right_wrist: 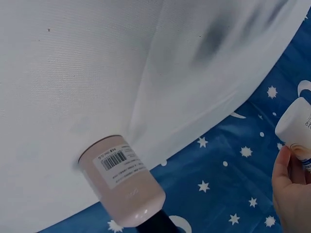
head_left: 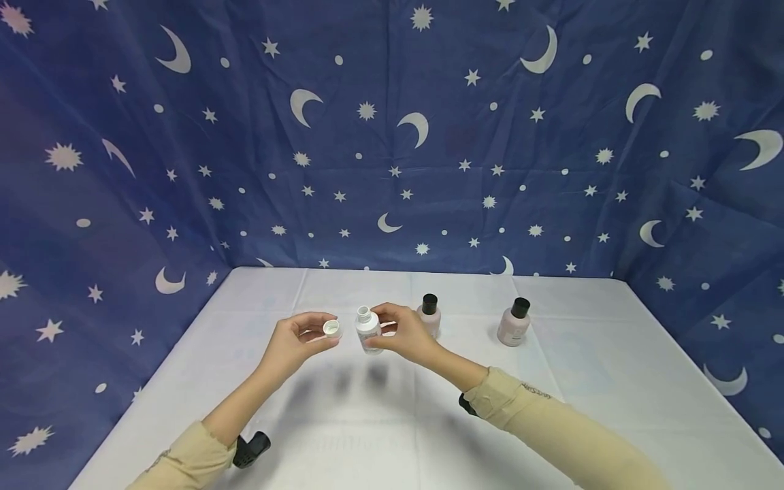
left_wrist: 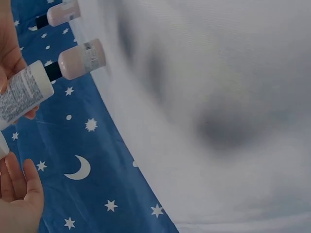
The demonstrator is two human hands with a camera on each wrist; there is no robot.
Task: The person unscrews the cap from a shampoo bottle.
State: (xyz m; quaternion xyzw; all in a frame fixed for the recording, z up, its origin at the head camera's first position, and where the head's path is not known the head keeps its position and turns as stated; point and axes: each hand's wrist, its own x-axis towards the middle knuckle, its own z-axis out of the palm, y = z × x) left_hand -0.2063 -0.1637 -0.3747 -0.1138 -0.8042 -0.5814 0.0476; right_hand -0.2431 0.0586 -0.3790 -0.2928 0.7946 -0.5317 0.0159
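Note:
A small white bottle (head_left: 368, 331) with its mouth uncovered is gripped between the thumb and fingers of my right hand (head_left: 409, 335), raised over the white table. Just left of it, my left hand (head_left: 298, 341) pinches a white screw cap (head_left: 332, 329), its hollow side turned toward the head camera. Cap and bottle are a small distance apart. In the left wrist view the printed label of the white bottle (left_wrist: 24, 94) shows, with part of the left hand (left_wrist: 22, 194) below. The right wrist view catches only the bottle's base end (right_wrist: 295, 121) and some fingers.
Two pink bottles with black caps stand on the white table (head_left: 367, 435): one pink bottle (head_left: 431, 316) right behind my right hand, the other pink bottle (head_left: 514, 322) farther right. A blue curtain (head_left: 392, 136) with moons and stars hangs behind and at both sides.

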